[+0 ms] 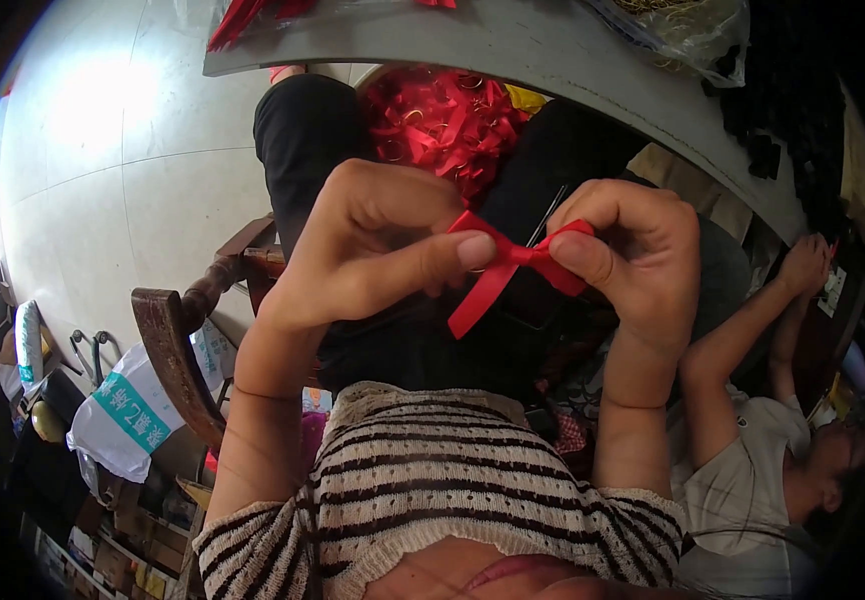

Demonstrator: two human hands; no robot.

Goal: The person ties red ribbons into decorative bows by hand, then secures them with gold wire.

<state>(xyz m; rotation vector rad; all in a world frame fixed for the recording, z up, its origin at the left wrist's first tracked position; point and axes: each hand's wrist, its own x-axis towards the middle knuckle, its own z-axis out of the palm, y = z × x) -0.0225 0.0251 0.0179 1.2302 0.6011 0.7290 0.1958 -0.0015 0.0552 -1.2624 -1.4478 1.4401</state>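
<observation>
A red ribbon bow (523, 257) is held up between my two hands, above my dark-trousered lap. My left hand (383, 240) pinches its left loop between thumb and fingers. On the other loop, the thumb and curled fingers of my right hand (628, 245) are closed. One ribbon tail hangs down to the left from the knot. A thin, dark, needle-like stick (553, 212) shows just behind the bow, by my right fingers; I cannot tell whether they hold it. Beyond my hands, between my knees, a heap of red ribbon bows (443, 125) with gold-coloured rings fills a container.
A pale table edge (473, 58) curves across the far side, with a clear plastic bag (683, 40) at the right. A wooden chair arm (168, 350) stands left, near a white and teal bag (133, 410). Another person (753, 450) works at the right.
</observation>
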